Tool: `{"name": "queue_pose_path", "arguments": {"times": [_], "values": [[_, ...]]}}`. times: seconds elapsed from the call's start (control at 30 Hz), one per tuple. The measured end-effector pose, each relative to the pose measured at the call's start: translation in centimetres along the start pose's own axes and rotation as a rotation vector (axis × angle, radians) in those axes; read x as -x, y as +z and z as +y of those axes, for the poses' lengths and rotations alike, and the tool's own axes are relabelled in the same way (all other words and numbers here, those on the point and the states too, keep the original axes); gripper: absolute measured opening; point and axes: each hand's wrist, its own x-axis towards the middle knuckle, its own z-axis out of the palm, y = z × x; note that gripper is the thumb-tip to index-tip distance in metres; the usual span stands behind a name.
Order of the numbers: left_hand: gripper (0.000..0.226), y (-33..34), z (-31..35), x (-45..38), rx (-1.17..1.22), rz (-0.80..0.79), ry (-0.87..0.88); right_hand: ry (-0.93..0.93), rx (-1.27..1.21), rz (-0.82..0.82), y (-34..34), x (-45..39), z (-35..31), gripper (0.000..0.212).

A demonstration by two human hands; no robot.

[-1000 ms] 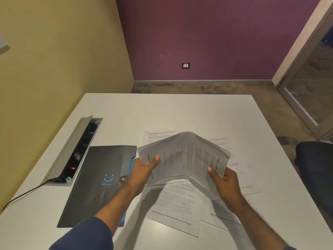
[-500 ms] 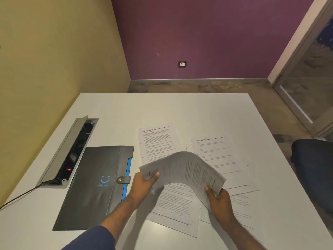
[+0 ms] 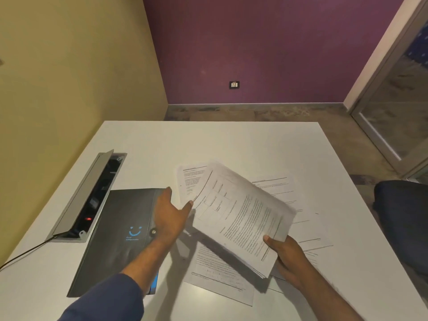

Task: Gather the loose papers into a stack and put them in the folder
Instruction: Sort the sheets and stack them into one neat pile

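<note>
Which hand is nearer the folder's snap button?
Left. The left hand hovers open just right of the snap button on the folder; the right hand grips the paper stack farther right.

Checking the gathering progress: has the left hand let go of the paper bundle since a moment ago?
Yes. The left hand has let go and shifted left, toward the folder.

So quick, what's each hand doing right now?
Left hand: open, holding nothing.
Right hand: pinching the bundle of papers at its near corner.
</note>
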Motion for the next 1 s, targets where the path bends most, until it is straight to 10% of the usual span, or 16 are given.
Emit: {"name": "queue_pose_path", "arguments": {"times": [0.1, 0.23, 0.8, 1.0], "values": [[0.073, 1.6, -0.5, 4.6, 0.114, 0.074, -0.169, -0.003, -0.127, 0.022, 0.8, 0.5, 0.8, 0.037], [0.057, 2.6, -0.4, 7.8, 0.611, -0.386, -0.568, -0.011, -0.235, 0.035, 2.3, 1.1, 2.0, 0.045], [0.042, 2.5, -0.4, 6.0, 0.678, -0.400, -0.606, -0.031, -0.088, 0.042, 1.4, 0.6, 1.6, 0.030], [0.053, 1.2, -0.7, 4.2, 0.526, -0.676, -0.548, 0.098, 0.124, -0.062, 0.9, -0.3, -1.6, 0.030]]}}
